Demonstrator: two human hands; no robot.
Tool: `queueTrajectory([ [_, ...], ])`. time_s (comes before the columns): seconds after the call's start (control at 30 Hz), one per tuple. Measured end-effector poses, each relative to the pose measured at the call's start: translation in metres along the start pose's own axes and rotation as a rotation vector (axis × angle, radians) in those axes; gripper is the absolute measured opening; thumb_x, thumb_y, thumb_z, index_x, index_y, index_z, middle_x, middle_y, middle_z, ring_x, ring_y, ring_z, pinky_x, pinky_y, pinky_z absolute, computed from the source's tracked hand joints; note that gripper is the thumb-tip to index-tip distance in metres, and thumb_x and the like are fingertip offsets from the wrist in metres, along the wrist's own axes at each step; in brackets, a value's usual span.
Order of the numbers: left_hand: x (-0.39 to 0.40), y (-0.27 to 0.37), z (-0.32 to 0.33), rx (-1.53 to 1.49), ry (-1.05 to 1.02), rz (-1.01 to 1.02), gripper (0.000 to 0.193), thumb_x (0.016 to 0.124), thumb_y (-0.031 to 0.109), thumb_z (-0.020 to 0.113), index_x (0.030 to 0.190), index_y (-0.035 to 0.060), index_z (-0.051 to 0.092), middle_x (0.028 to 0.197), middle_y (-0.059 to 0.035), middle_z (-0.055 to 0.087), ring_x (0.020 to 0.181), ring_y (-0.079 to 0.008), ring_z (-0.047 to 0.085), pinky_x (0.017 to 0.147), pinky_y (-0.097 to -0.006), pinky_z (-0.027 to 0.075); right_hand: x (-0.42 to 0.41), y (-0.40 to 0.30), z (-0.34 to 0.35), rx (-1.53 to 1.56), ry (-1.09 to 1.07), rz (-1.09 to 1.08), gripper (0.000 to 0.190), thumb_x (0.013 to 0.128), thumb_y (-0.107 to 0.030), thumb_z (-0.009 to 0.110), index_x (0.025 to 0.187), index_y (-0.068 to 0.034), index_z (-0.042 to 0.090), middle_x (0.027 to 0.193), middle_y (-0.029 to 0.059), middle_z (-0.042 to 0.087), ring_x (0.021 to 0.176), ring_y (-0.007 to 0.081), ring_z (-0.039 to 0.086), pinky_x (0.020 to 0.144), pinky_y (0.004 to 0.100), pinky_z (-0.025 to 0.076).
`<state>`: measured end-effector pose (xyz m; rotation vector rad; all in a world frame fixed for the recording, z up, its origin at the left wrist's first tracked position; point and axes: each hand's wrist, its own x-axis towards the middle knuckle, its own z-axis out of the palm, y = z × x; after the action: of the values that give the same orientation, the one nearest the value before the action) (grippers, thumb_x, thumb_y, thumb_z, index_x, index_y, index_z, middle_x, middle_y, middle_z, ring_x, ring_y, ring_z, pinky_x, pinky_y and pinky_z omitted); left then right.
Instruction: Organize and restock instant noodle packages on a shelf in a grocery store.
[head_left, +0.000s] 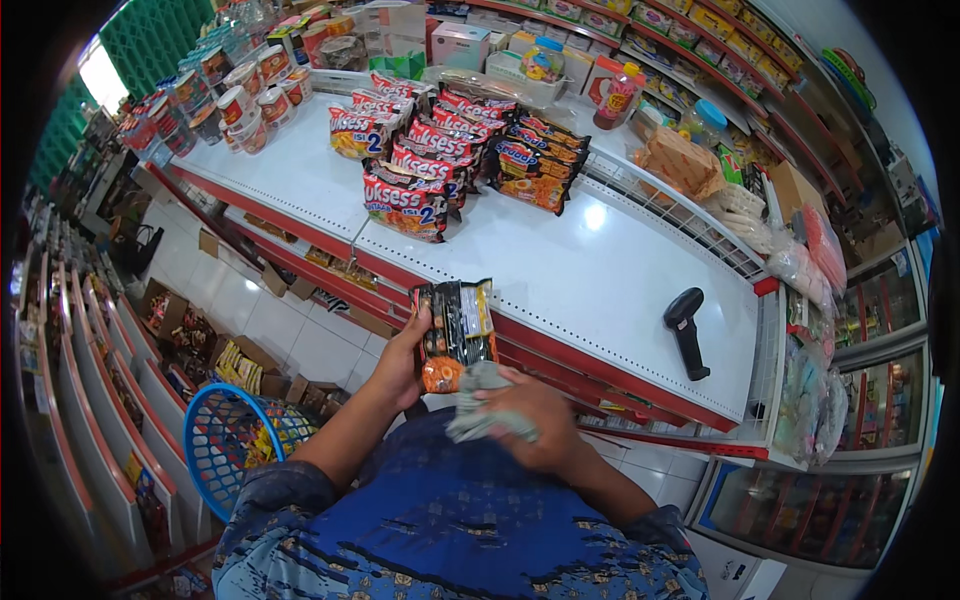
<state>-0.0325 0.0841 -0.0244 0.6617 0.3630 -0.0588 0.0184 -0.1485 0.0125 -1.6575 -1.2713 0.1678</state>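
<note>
My left hand (406, 358) grips the left edge of a black instant noodle packet (448, 326), held just off the shelf's red front edge. A crumpled grey-green cloth (477, 397) is in my right hand (534, 420), against the packet's lower right part; that hand is blurred. On the white shelf top (600, 285) before me stand rows of Sukses noodle packets (405, 199), with dark Sedaap noodle packets (532, 169) right of them. A black handheld barcode scanner (686, 334) lies near the shelf's right end.
Instant noodle cups (237, 107) are stacked at the shelf's far left. A wire rail (660, 199) runs along its back, with a bottle of red drink (619, 96) and jars behind. A blue plastic basket (193, 450) stands at lower left, near open cartons on the tiled floor (274, 330).
</note>
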Motion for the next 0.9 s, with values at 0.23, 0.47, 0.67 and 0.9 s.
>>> queueTrajectory([
  [0.23, -0.005, -0.038, -0.008, -0.37, -0.165, -0.154, 0.052, 0.104, 0.058, 0.047, 0.132, 0.0151, 0.058, 0.117, -0.006, 0.064, 0.11, -0.0214, 0.064, 0.098, -0.0496, 0.054, 0.008, 0.011, -0.038, 0.469, 0.682, 0.395, 0.073, 0.107, -0.054, 0.045, 0.144, 0.009, 0.045, 0.14, 0.0197, 0.06, 0.124, 0.0257, 0.062, 0.103, 0.0375, 0.05],
  [0.47, 0.019, -0.083, 0.02, -0.4, -0.095, -0.182, 0.062, 0.104, 0.056, 0.05, 0.144, 0.0088, 0.053, 0.135, -0.0092, 0.061, 0.124, -0.022, 0.061, 0.104, -0.0388, 0.052, 0.022, 0.021, 0.016, -0.123, 0.193, 0.112, 0.083, 0.103, -0.063, 0.043, 0.154, 0.002, 0.039, 0.159, 0.0217, 0.042, 0.146, 0.0363, 0.042, 0.121, 0.0477, 0.03],
  [0.67, 0.039, -0.062, -0.023, -0.713, -0.156, -0.021, 0.041, 0.101, 0.046, 0.054, 0.114, 0.0074, 0.059, 0.1, -0.0081, 0.062, 0.092, -0.0231, 0.06, 0.078, -0.0437, 0.054, -0.031, 0.044, 0.017, 0.475, -0.014, 0.287, 0.065, 0.107, -0.053, 0.045, 0.142, 0.0, 0.053, 0.139, 0.0207, 0.06, 0.134, 0.0336, 0.054, 0.115, 0.0457, 0.037],
  [0.9, 0.017, -0.039, 0.012, -0.407, 0.084, 0.101, 0.045, 0.106, 0.043, 0.046, 0.128, 0.006, 0.058, 0.114, -0.0133, 0.066, 0.106, -0.03, 0.067, 0.091, -0.0499, 0.057, -0.024, 0.05, -0.072, 0.433, 0.685, 0.437, 0.053, 0.108, -0.041, 0.052, 0.135, 0.004, 0.055, 0.134, 0.0212, 0.061, 0.119, 0.0271, 0.062, 0.103, 0.0427, 0.049],
])
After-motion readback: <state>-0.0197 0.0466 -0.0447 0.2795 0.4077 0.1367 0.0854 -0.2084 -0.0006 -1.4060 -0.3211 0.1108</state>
